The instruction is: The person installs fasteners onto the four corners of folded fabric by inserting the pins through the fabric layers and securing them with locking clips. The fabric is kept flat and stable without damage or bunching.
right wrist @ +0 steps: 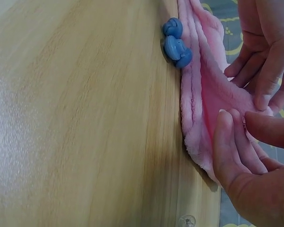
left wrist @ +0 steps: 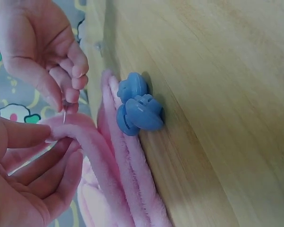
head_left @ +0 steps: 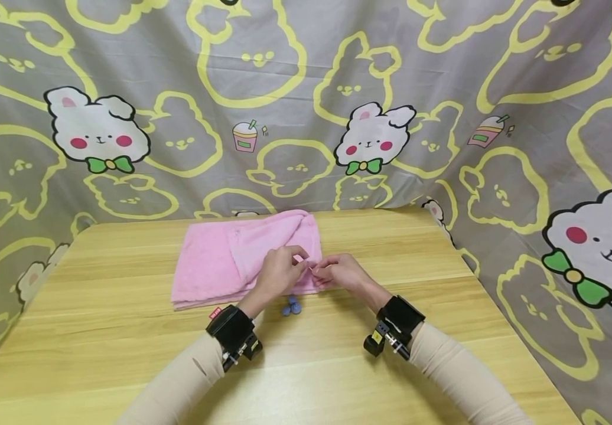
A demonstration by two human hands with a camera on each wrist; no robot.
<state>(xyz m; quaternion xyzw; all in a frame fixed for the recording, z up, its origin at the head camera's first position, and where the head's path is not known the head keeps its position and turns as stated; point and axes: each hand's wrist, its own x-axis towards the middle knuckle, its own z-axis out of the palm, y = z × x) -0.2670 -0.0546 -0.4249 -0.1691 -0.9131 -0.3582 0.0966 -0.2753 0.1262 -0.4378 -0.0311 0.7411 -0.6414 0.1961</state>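
Note:
A folded pink towel (head_left: 221,260) lies on the wooden table (head_left: 125,330). Both hands meet at its front right corner. My left hand (head_left: 302,264) pinches a raised fold of the towel (left wrist: 118,175) between thumb and fingers (left wrist: 42,137). My right hand (head_left: 318,273) pinches the same fold from the other side, its fingertips (left wrist: 68,94) curled on a thin pale sliver I cannot identify. In the right wrist view the right hand (right wrist: 246,127) grips the towel's edge (right wrist: 203,94) and the left hand (right wrist: 265,52) is beyond it. Small blue plastic clips (head_left: 291,307) (left wrist: 137,106) (right wrist: 176,45) lie against the towel's front edge.
A grey cloth with yellow and white rabbit prints (head_left: 306,118) hangs behind and at both sides of the table. Bare wood (right wrist: 85,118) stretches in front of the towel. Black wrist mounts (head_left: 234,333) sit on both forearms.

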